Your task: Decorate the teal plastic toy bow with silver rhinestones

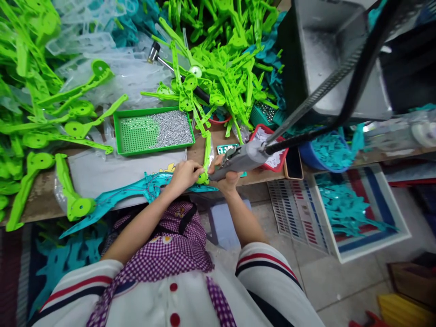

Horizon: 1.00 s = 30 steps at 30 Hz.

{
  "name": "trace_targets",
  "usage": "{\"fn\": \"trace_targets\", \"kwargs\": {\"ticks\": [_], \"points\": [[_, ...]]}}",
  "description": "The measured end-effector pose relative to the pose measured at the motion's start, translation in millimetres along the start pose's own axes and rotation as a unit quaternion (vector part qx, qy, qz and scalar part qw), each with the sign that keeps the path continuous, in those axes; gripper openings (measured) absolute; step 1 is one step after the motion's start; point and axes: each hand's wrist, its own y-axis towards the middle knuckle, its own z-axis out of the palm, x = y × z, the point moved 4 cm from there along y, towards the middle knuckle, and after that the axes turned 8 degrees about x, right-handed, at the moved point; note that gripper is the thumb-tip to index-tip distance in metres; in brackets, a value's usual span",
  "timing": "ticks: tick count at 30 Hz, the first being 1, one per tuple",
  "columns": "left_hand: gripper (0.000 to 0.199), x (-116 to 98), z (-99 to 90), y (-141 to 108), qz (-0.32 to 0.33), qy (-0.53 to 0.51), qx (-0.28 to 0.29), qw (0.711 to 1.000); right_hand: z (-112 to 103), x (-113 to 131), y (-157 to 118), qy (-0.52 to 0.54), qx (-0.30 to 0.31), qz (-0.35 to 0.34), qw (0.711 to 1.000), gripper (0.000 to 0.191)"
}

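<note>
My right hand (pixel 229 180) is wrapped round a grey power screwdriver (pixel 243 158), which has a black cord and a coiled spring running up to the right. Its tip is hidden by my hand, close to the lower end of a lime-green plastic arm (pixel 207 152). With fingers pinched together, my left hand (pixel 185 176) holds that green arm against a long teal plastic piece (pixel 126 188). The teal piece lies along the table's front edge, its pointed end sticking out to the left.
A green tray (pixel 117 136) of small metal screws sits behind my left hand. Piles of lime-green parts (pixel 235 59) and a hammer (pixel 155 51) lie farther back. To the right are a red basket (pixel 285 156), a blue basin (pixel 306 159) and a white crate (pixel 374 250).
</note>
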Motion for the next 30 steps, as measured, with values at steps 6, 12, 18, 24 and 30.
{"fn": "trace_targets", "kwargs": {"ticks": [6, 12, 18, 24, 30], "points": [[0.021, -0.9, 2.3, 3.5, 0.012, 0.011, -0.009, 1.000, 3.9, -1.1, 4.6, -0.074, 0.016, 0.021, 0.997, 0.078], [0.019, -5.7, -20.9, -24.6, 0.115, -0.006, -0.093, 0.989, 15.9, 34.7, 23.3, -0.103, 0.045, -0.041, 0.993, 0.066], [0.025, 59.1, -79.9, -93.6, 0.093, -0.012, -0.235, 0.968, 45.0, 76.6, 21.2, -0.203, 0.078, -0.059, 0.974, 0.044], [0.034, 90.3, -67.4, -90.7, 0.035, 0.038, -0.122, 0.991, 107.8, 82.1, 30.1, -0.208, 0.101, -0.064, 0.971, 0.040], [0.025, 84.2, -69.3, -84.7, -0.037, 0.018, -0.077, 0.996, 114.5, 77.4, 30.5, -0.214, 0.091, -0.077, 0.970, 0.043]]}}
